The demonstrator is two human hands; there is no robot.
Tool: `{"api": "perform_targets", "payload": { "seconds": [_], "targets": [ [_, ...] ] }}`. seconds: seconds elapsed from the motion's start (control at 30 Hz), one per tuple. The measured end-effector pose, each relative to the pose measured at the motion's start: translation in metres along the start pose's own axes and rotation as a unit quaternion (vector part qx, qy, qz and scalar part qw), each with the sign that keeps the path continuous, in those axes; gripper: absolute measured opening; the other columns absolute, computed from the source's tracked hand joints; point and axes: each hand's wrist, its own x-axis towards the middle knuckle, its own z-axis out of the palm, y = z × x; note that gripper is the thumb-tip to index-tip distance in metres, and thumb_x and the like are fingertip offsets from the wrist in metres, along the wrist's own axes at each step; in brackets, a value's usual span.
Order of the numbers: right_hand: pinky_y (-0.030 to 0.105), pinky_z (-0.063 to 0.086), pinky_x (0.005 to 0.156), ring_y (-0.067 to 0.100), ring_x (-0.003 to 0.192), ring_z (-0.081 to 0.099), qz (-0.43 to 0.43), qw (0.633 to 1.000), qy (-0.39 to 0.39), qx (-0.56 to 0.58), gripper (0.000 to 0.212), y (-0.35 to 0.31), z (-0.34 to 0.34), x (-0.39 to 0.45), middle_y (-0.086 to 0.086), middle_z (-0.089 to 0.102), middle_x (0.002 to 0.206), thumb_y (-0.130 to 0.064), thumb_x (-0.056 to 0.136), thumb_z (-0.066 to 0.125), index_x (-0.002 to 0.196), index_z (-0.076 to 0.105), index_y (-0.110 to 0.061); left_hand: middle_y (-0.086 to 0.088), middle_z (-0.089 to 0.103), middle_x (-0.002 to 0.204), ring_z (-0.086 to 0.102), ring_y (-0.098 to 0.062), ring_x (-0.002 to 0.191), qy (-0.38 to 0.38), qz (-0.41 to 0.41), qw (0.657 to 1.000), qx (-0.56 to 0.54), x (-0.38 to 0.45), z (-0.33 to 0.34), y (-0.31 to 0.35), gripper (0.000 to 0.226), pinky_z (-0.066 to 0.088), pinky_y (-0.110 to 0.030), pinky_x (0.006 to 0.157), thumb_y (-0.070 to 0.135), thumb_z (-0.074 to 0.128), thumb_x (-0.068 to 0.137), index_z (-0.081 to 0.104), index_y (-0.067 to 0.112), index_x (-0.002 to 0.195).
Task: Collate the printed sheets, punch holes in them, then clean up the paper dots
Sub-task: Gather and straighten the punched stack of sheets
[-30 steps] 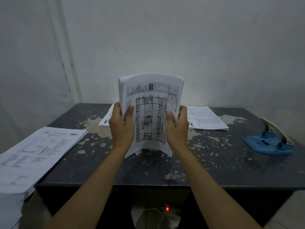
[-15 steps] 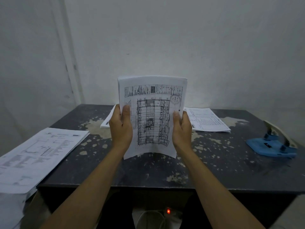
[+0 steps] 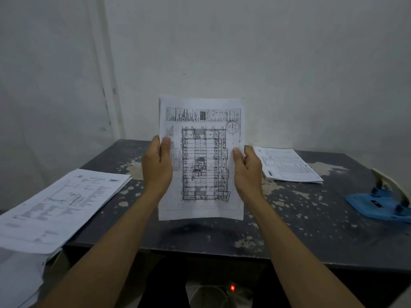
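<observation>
A stack of printed sheets [image 3: 201, 158] is gripped upright at both side edges by the left hand [image 3: 156, 166] and right hand [image 3: 246, 168], above the surface [image 3: 300, 230]. Collating appears under way; next, squared edges must be carried to the blue hole punch [image 3: 382, 202], well right of the right hand.

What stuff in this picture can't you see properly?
Head view only:
- Held sheets: how many there are is hidden by the front page; its print is too small to read.
- Left hand and right hand: fingers hidden behind the sheets.
- Left pile: cut off by the left edge.
- Hole punch: cut off by the right edge.
- Back sheets: text too small.
- Paper dots: none can be made out on the speckled table.
</observation>
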Motion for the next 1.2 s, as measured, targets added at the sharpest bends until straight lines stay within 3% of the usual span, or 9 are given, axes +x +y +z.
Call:
{"api": "perform_targets", "payload": {
  "seconds": [0.1,0.23,0.37,0.47,0.67,0.8,0.9,1.03,1.2],
  "targets": [
    [0.020,0.031,0.052,0.004,0.053,0.034,0.010,0.999,-0.044,0.015,0.031,-0.015,0.020,0.000,0.000,0.041,0.065,-0.027,0.104,0.047,0.074,0.044,-0.019,0.000,0.052,0.066,0.046,-0.009,0.056,-0.010,0.001,0.998,0.055,0.019,-0.028,-0.005,0.033,0.041,-0.035,0.052,0.042,0.039,0.105,0.044,0.027,0.077],
    [0.043,0.060,0.075,0.027,0.084,0.068,0.057,0.993,-0.094,0.046,0.021,-0.028,0.060,-0.006,0.007,0.071,0.094,-0.026,0.103,0.050,0.099,0.065,-0.012,-0.006,0.063,0.079,0.063,-0.028,0.072,-0.014,-0.008,0.991,0.133,0.045,-0.068,-0.021,0.033,0.053,-0.043,0.060,0.036,0.040,0.106,0.053,0.011,0.088],
    [0.051,0.057,0.082,0.036,0.091,0.068,0.093,0.986,-0.124,0.068,0.019,-0.035,0.108,-0.018,0.011,0.072,0.098,-0.028,0.101,0.052,0.096,0.067,-0.017,0.006,0.056,0.072,0.054,-0.013,0.061,-0.028,-0.004,0.976,0.214,0.068,-0.112,-0.045,0.035,0.039,-0.026,0.049,0.035,0.040,0.106,0.052,0.010,0.086],
    [0.039,0.057,0.063,0.029,0.073,0.068,0.107,0.981,-0.152,0.060,0.020,-0.035,0.146,-0.027,0.008,0.074,0.092,-0.027,0.100,0.053,0.095,0.068,-0.014,0.005,0.054,0.071,0.048,-0.010,0.059,-0.054,-0.007,0.960,0.273,0.083,-0.147,-0.065,0.035,0.034,-0.026,0.049,0.036,0.039,0.106,0.047,0.015,0.079],
    [0.020,0.052,0.048,0.003,0.057,0.066,0.124,0.972,-0.197,0.045,0.022,-0.032,0.215,-0.059,-0.014,0.071,0.067,-0.021,0.093,0.061,0.071,0.064,-0.021,-0.005,0.058,0.078,0.055,-0.021,0.066,-0.138,-0.043,0.908,0.394,0.106,-0.207,-0.109,0.038,0.041,-0.033,0.057,0.039,0.036,0.107,0.050,0.014,0.082],
    [0.036,0.053,0.051,0.014,0.057,0.066,0.125,0.968,-0.218,0.024,0.026,-0.024,0.250,-0.083,-0.004,0.070,0.063,-0.023,0.091,0.062,0.067,0.064,-0.015,-0.002,0.057,0.074,0.054,-0.018,0.064,-0.188,-0.062,0.876,0.441,0.110,-0.233,-0.135,0.037,0.033,-0.029,0.054,0.039,0.037,0.106,0.049,0.019,0.078],
    [0.024,0.049,0.051,0.003,0.059,0.063,0.095,0.966,-0.242,-0.001,0.022,-0.019,0.269,-0.099,-0.014,0.071,0.071,-0.029,0.093,0.060,0.074,0.067,-0.020,-0.002,0.055,0.073,0.052,-0.017,0.063,-0.214,-0.076,0.852,0.472,0.111,-0.245,-0.154,0.035,0.034,-0.029,0.054,0.039,0.038,0.106,0.051,0.017,0.082],
    [0.049,0.055,0.067,0.028,0.073,0.065,0.081,0.962,-0.258,-0.038,0.036,-0.008,0.286,-0.115,0.009,0.070,0.082,-0.036,0.095,0.056,0.087,0.065,-0.002,-0.002,0.054,0.074,0.051,-0.017,0.064,-0.255,-0.095,0.825,0.494,0.108,-0.251,-0.178,0.033,0.036,-0.031,0.058,0.038,0.038,0.106,0.050,0.015,0.084],
    [0.047,0.052,0.068,0.026,0.071,0.059,0.020,0.958,-0.241,-0.155,0.041,0.004,0.294,-0.117,0.005,0.062,0.071,-0.041,0.093,0.053,0.068,0.055,-0.009,-0.007,0.060,0.086,0.054,-0.021,0.073,-0.241,-0.103,0.813,0.520,0.090,-0.256,-0.206,0.033,0.038,-0.032,0.063,0.038,0.037,0.106,0.055,0.013,0.095]
  ]
}}
